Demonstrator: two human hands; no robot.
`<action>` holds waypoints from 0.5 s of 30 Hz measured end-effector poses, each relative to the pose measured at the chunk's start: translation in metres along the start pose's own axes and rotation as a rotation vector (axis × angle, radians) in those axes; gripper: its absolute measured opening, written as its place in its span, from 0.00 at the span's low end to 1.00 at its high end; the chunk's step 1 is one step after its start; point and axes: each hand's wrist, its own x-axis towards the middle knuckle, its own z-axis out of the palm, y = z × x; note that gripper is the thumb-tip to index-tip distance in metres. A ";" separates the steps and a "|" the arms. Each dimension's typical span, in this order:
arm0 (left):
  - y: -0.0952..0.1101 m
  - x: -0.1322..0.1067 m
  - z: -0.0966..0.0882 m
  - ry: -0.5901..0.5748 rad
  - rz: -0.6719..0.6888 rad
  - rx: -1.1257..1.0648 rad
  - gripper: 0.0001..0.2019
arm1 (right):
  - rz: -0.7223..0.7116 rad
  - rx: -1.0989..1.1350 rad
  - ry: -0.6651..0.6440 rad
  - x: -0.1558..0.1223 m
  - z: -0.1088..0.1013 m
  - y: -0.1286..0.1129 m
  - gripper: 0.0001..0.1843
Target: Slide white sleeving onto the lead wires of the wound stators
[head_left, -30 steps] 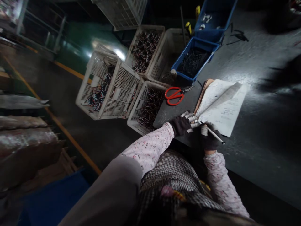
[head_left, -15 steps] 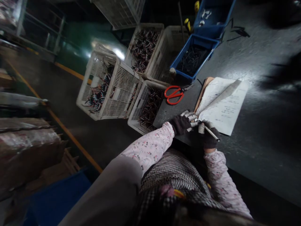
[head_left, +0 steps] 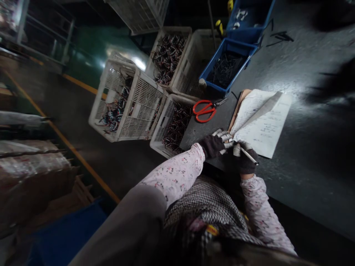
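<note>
While in right hand (head_left: 246, 164), pen (head_left: 249, 156) aslant

the head camera looks forward and down over the notebook (head_left: 264, 127) from above.

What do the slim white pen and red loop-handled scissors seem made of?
Slim white pen: probably smooth plastic, from its even, pale barrel. Red loop-handled scissors: dull grey blades suggest metal; smooth red handles could be plastic or coated metal.

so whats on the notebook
Handwriting, too small to read. The right hand, gripping a pen, covers part of the notebook; the left hand is at its corner. Anything beneath is hidden.
</note>
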 end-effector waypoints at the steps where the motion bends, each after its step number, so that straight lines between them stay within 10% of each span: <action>1: 0.000 0.000 0.001 0.002 -0.002 0.003 0.23 | 0.007 0.010 -0.001 0.000 0.000 -0.001 0.22; 15: 0.001 0.001 -0.006 -0.022 0.001 -0.023 0.26 | 0.020 -0.083 -0.045 -0.001 -0.003 -0.005 0.19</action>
